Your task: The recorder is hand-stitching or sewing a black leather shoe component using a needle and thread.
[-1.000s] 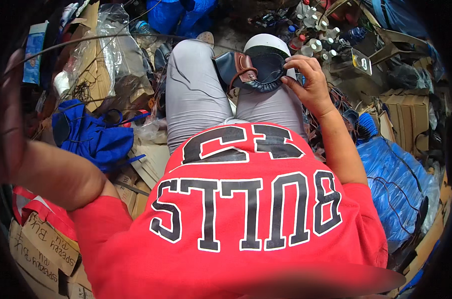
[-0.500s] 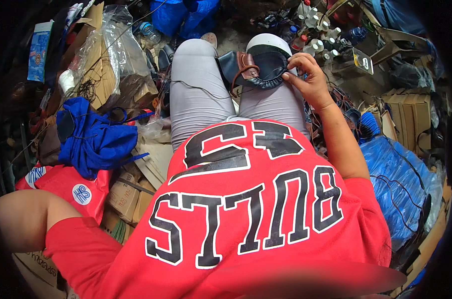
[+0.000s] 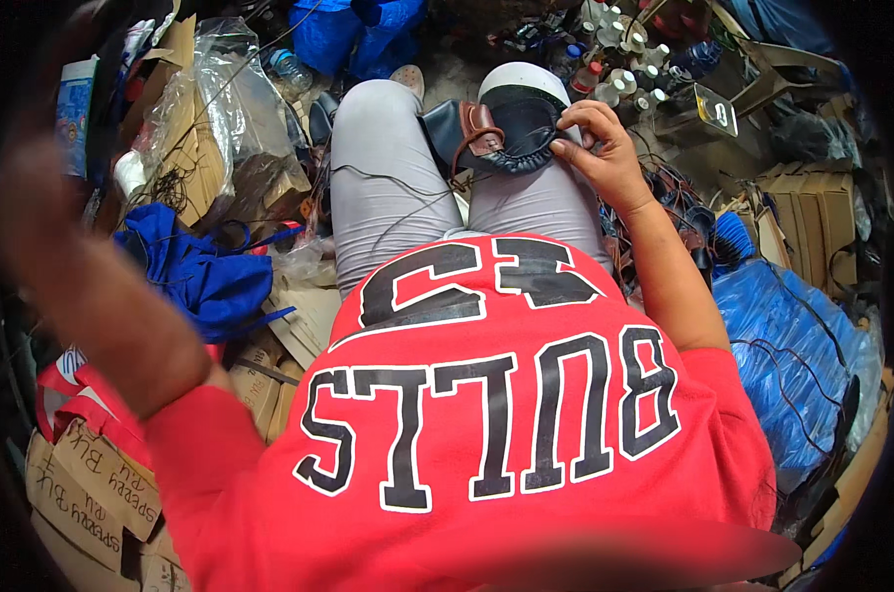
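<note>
A dark navy leather shoe (image 3: pixel 447 130), with brown leather and a brown lace at its middle, lies across my right knee. Its toe seam looks gathered. My right hand (image 3: pixel 605 148) pinches the rim of its toe end between thumb and fingers. Just beyond the shoe, a white rounded piece (image 3: pixel 524 81) covers the top of that knee. Over my left thigh runs a thin dark thread (image 3: pixel 393 176). At the far left my left hand (image 3: pixel 35 192) is raised, and motion smears its fingers, so their hold is unclear.
Blue cloth (image 3: pixel 195 271) and cardboard boxes (image 3: pixel 97 493) lie at my left. Several bottles (image 3: pixel 619 84) stand beyond my right knee. A blue plastic-wrapped bundle (image 3: pixel 782 360) sits by my right elbow, near stacked cardboard (image 3: pixel 812 222). Clear plastic (image 3: pixel 235 109) lies at the far left.
My left forearm has swung up and forward at the left, bringing the blurred hand into view. My right hand keeps its pinch on the shoe, which stays on the knee.
</note>
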